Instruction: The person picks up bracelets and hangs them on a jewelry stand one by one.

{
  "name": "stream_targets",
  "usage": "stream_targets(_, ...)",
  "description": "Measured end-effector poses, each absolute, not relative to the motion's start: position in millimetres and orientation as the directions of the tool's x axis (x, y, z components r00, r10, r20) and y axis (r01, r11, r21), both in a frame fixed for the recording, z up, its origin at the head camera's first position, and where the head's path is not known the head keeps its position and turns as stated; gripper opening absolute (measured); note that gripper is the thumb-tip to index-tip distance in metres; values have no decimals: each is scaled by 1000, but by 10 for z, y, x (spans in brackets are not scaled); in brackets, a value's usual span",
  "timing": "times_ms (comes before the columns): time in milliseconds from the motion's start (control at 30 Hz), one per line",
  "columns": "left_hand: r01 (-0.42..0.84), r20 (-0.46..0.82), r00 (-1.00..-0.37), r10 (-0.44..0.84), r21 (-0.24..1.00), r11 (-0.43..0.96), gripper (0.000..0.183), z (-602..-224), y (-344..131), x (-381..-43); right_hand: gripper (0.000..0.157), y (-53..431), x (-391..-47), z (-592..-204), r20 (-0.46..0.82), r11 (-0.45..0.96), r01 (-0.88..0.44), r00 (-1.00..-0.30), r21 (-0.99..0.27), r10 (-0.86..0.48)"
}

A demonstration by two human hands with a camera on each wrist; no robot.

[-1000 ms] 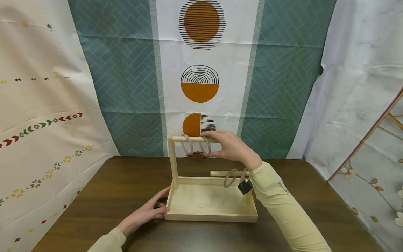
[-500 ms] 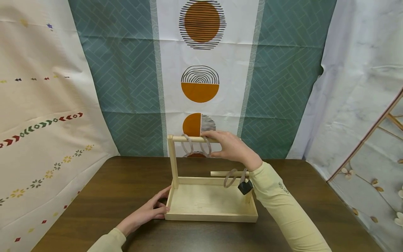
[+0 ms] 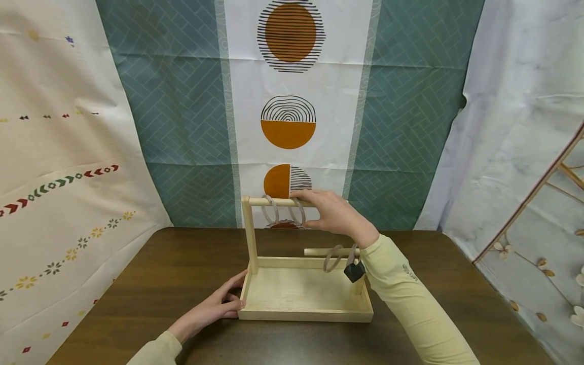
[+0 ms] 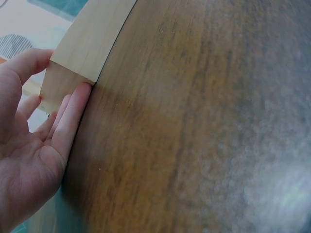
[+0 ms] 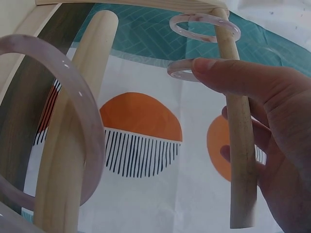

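Observation:
A wooden bangle stand has a tray base (image 3: 305,315) and a left post (image 3: 251,238) carrying an upper rod (image 3: 257,202). Two pale translucent bangles hang on that rod. My right hand (image 3: 335,215) reaches over it, thumb and forefinger on the inner bangle (image 5: 180,66), other fingers behind the rod. Farther toward the post hangs the second bangle (image 5: 199,18), untouched. On the lower rod (image 3: 315,252) another bangle (image 5: 92,133) hangs, partly near my sleeve. My left hand (image 3: 218,304) rests against the tray's left end, thumb at its front corner, fingers mostly straight.
The stand sits on a dark brown wooden table (image 3: 159,274). Behind it hangs a teal and white cloth (image 3: 287,81) with orange circles. Patterned cloths stand at both sides. A small black device (image 3: 354,271) is at my right wrist, in front of the lower rod's end.
The head view has shifted very slightly. Both hands, the stand and the bangles stay where they were.

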State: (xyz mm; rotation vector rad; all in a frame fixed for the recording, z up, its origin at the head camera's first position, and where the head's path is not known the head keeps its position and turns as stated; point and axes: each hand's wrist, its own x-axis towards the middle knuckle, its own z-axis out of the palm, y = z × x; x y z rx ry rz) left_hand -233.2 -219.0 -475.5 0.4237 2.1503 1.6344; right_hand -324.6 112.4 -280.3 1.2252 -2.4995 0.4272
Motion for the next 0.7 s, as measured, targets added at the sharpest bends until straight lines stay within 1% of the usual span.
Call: stream_targets(700,-2,-132,-872,472,964,265,80,-4777,-2197,-2342,72,1111,-3241,-2803,409,591,-798,-581,-117,-703)
